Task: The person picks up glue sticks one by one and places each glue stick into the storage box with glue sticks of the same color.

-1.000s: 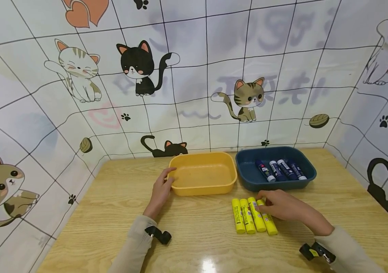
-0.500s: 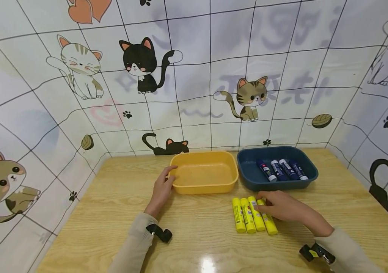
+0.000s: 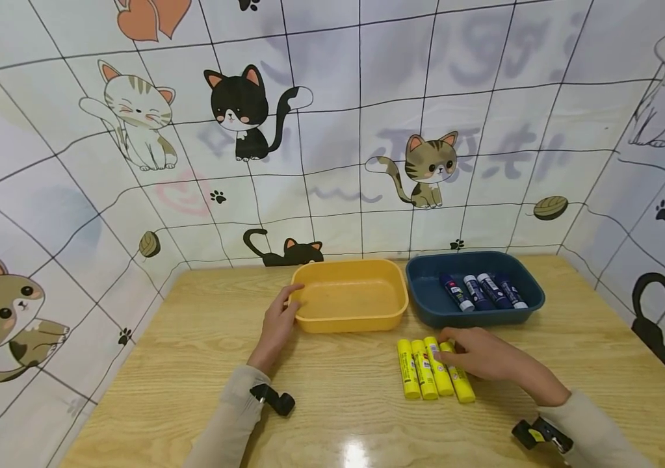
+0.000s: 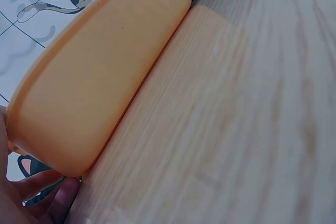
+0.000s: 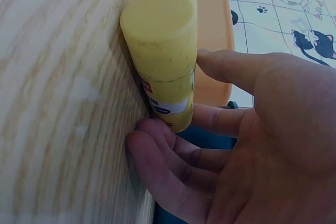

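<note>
The left hand (image 3: 276, 325) holds the left end of a yellow tray (image 3: 351, 324), one finger over its rim. In the left wrist view, fingers of the left hand (image 4: 39, 192) touch the lower corner of the tray (image 4: 105, 77). Several yellow glue sticks lie side by side on the table in front of the trays. The right hand (image 3: 481, 353) pinches the rightmost glue stick (image 3: 462, 383), which lies slightly apart at its near end. The right wrist view shows this stick (image 5: 163, 40) between the thumb and fingers of the right hand (image 5: 247, 140).
A dark blue tray (image 3: 475, 318) stands right beside the yellow one, with several dark blue glue sticks (image 3: 495, 290) in it. Behind the wooden table (image 3: 192, 344) hangs a cloth with cat drawings. Each wrist wears a small black camera.
The head view has shifted slightly. Both hands keep nearly the same places on the yellow tray and the glue stick.
</note>
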Tool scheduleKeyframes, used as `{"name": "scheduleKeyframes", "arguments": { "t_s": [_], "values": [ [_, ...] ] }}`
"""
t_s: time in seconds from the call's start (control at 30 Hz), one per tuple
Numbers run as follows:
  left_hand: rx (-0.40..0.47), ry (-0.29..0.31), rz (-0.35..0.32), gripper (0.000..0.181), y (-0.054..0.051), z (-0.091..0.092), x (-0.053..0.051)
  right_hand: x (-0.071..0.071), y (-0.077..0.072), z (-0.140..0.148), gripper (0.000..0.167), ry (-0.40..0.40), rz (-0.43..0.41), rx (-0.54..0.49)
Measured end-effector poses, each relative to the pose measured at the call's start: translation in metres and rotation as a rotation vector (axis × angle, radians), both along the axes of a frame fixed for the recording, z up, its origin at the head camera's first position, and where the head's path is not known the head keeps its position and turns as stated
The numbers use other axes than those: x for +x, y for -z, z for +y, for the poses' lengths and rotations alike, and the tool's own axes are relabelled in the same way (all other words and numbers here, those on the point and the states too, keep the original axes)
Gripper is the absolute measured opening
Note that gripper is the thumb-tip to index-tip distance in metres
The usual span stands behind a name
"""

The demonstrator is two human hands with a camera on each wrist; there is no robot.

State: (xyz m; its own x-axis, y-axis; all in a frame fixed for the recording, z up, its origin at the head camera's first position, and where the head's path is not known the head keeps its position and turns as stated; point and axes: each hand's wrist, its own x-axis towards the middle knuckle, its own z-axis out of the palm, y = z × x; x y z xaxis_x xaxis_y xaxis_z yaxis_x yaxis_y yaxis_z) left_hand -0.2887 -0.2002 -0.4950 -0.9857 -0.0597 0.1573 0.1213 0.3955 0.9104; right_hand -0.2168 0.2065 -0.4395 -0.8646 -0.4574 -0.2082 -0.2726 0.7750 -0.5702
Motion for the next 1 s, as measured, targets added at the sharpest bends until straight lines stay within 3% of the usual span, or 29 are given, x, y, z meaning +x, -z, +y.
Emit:
{"name": "scheduleKeyframes", "arguments": {
  "t_s": [1.0],
  "values": [
    [0.009, -0.014, -0.002, 0.039, -0.0015, 0.0014, 0.0012, -0.0012, 0.0036, -0.0038, 0.041, 0.012, 0.005, 0.029]
  ]
}}
